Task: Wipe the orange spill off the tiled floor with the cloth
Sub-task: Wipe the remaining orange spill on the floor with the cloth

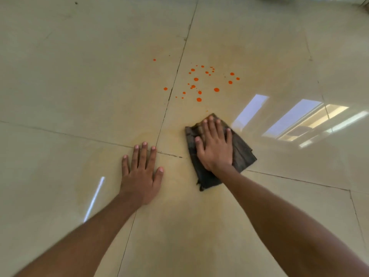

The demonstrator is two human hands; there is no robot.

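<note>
Several bright orange drops (199, 84) dot the cream tiled floor (79, 86) just right of a dark grout line. A folded dark grey cloth (242, 151) lies flat on the tile below the drops. My right hand (214, 144) presses palm-down on the cloth with the fingers spread, and the fingertips reach its far edge. My left hand (141, 172) rests flat on the bare floor to the cloth's left, fingers apart, holding nothing. A faint yellowish smear (175, 136) tints the tile around and between both hands.
Grout lines (171, 90) cross near the left fingertips. Bright window reflections (293, 116) shine on the tile to the right of the cloth. A thin glare streak (94, 196) lies left of my left forearm. Bare tile stretches on all sides.
</note>
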